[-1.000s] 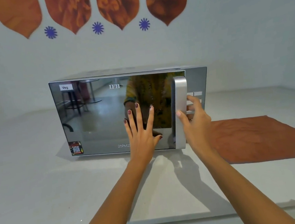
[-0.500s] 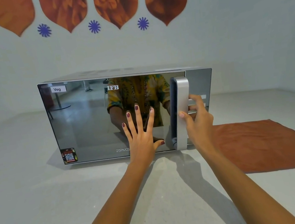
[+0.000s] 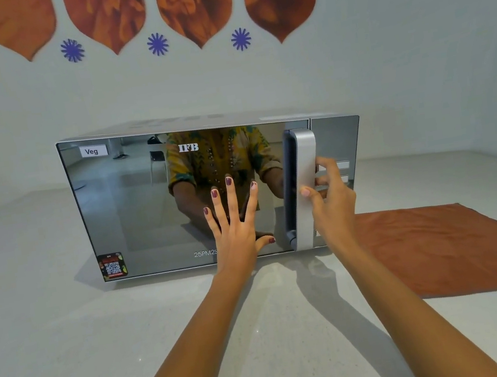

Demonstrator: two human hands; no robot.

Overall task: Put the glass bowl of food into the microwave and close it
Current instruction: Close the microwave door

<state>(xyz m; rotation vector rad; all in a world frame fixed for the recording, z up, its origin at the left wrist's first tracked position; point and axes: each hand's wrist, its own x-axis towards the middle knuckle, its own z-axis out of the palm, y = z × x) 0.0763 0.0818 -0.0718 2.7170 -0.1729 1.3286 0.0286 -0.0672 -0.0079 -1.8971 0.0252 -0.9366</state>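
Microwave (image 3: 197, 195) door looks shut, both hands on its front.

I see the left hand (image 3: 236, 231) flat on the mirrored door (image 3: 148, 209), fingers (image 3: 231, 197) spread wide, palm low near the door's bottom edge, so that grip is apart, clamped on nothing. Right hand (image 3: 332, 205) is at the silver handle (image 3: 307, 186): thumb against its front face, the other digits curled behind its right edge over the control panel (image 3: 336, 144). Can't tell whether that grip is actually clamped on the handle or just resting. Door sits flush with the body as far as I can see. Bowl not visible anywhere; the door only reflects, so I can't tell if it's inside. Microwave stands on the white bench (image 3: 135, 348), an orange cloth (image 3: 441, 250) flat just to its right.
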